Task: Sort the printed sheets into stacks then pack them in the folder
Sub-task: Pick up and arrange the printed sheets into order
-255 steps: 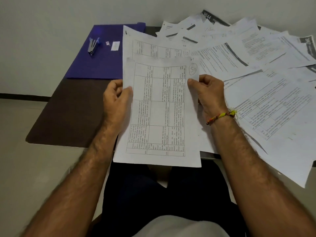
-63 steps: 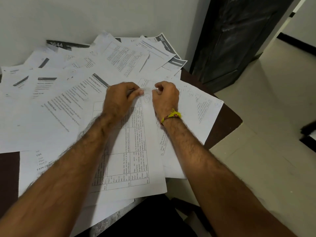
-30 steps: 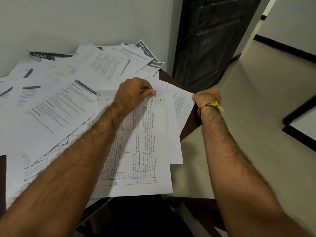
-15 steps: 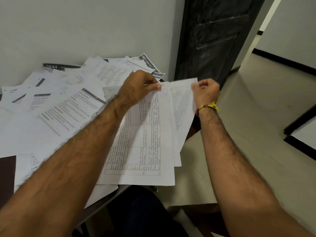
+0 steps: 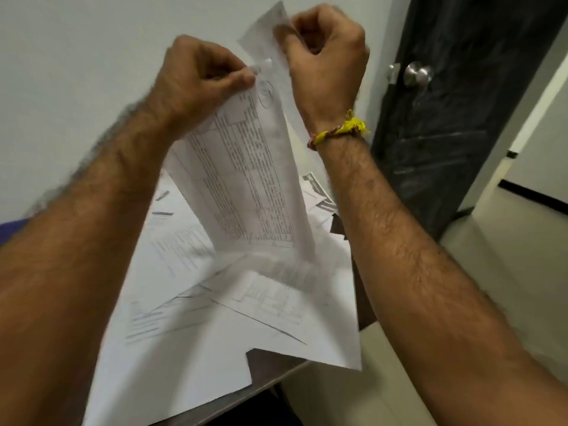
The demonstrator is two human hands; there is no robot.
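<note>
Both forearms raised, hands close together above the worktop [image 5: 270,361]. Left hand [image 5: 196,78] and right hand [image 5: 325,56] curled, each pinching the top edge of the held sheets [image 5: 246,179].

two hands [image 5: 199,75], many printed sheets [image 5: 239,179], one door [image 5: 455,118]

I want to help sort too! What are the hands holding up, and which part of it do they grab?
Printed sheets, lifted upright over the table's papers. The left hand and right hand both pinch them at the top edge.
</note>
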